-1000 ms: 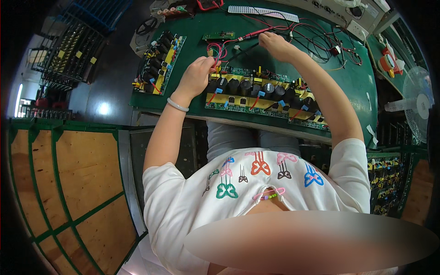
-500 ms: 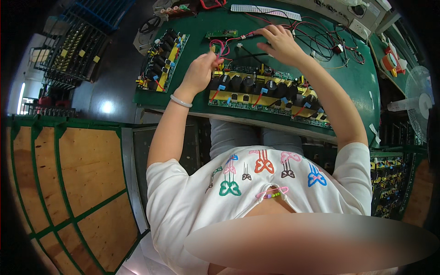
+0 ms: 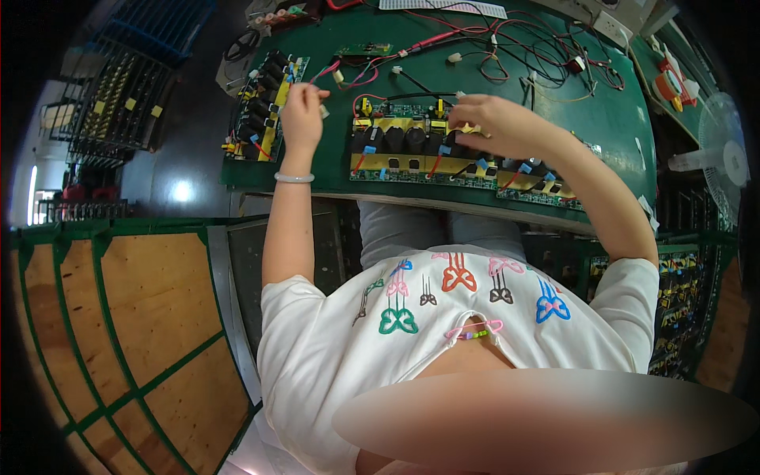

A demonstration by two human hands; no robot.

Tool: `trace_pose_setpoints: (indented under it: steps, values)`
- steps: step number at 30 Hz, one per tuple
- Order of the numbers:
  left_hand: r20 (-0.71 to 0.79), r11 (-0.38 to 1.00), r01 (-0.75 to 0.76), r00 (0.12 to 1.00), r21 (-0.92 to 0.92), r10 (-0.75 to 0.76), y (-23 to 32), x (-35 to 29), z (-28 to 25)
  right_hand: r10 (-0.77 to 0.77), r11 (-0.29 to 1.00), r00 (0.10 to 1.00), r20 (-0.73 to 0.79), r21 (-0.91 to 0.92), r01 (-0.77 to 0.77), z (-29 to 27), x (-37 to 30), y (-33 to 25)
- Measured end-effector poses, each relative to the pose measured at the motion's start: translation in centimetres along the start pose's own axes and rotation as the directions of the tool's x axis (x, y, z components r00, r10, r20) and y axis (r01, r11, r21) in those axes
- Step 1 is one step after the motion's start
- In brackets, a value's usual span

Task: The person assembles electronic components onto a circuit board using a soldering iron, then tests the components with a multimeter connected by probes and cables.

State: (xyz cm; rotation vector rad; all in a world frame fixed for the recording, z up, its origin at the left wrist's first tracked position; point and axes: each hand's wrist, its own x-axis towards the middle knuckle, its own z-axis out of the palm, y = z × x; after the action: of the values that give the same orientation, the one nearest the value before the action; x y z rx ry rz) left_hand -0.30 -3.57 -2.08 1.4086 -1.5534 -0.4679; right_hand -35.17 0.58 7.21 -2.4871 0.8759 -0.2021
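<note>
Clock: noon is straight ahead of your chest.
Left hand (image 3: 304,115): at 10 to 11 o'clock, beside the left board (image 3: 273,119); your fingers are narrow around the pink wires (image 3: 325,70). Half a second ago it was over the left end of the long board, so it has moved toward 9 o'clock.
Right hand (image 3: 495,123): at 12 o'clock, palm down over the long board, fingers loosely bent. You have drawn it back from the red probe toward 6 o'clock; whether it grips or touches a part there, I cannot tell.
Long board (image 3: 457,166): flat at 12 o'clock near the table's front edge, its left end now uncovered by your left hand.
Pink wires: stretched from the small board (image 3: 366,50), at 11 o'clock, toward your left fingers; earlier they were bunched above the long board.
Red probe (image 3: 434,39): near 12 o'clock on the green table (image 3: 602,142), well apart from your right hand.
Cable tangle (image 3: 546,59): between 12 and 1 o'clock, beyond your right hand.
</note>
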Motion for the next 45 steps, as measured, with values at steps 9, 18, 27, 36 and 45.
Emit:
trace_pose_setpoints:
  steps: [9,18,27,36,45]
  values:
    - [-0.080,0.998,0.041,0.996,-0.048,-0.044,-1.8,-2.5,1.5,-0.095,0.991,0.990,-0.105,-0.108,0.084,4.1,-0.3,1.7]
    - [0.076,0.952,0.206,0.978,-0.226,-0.193,-2.2,-1.9,1.0,-0.195,0.981,0.941,-0.277,-0.066,0.184,1.6,-3.0,-4.2]
    - [0.055,0.983,0.159,0.986,-0.091,-0.154,-11.2,-1.9,-2.0,-0.276,0.916,0.755,-0.595,-0.400,0.020,-5.9,-11.1,-7.9]
    - [0.030,0.988,0.064,0.998,-0.143,-0.060,-4.2,-2.0,0.2,0.187,0.306,0.013,-0.982,0.045,-0.951,-4.6,-32.6,-14.5]
    - [0.036,0.994,0.038,0.999,-0.107,-0.034,-4.9,-1.9,0.3,0.080,-0.435,-0.510,-0.856,0.430,-0.791,10.3,-48.8,-18.4]
